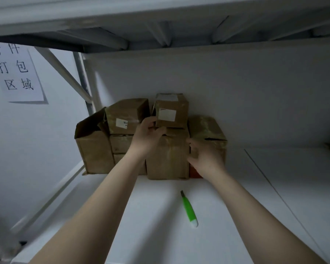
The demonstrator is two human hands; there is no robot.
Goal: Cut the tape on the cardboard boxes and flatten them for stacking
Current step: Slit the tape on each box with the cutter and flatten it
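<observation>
Several brown cardboard boxes stand piled against the back wall of a white shelf (160, 216). My left hand (148, 135) grips the lower left corner of a small labelled box (171, 111) on top of the pile. Below it stands a taller front box (168, 155), and my right hand (204, 157) touches its right side with fingers spread. A green utility knife (188, 208) lies on the shelf in front of the boxes, between my forearms, with no hand on it.
An open-topped box (93, 145) stands at the pile's left end, another box (208, 130) at its right. Shelf posts (84, 80) rise at the left. A paper sign (15, 71) hangs on the left wall. An upper shelf (160, 21) runs overhead.
</observation>
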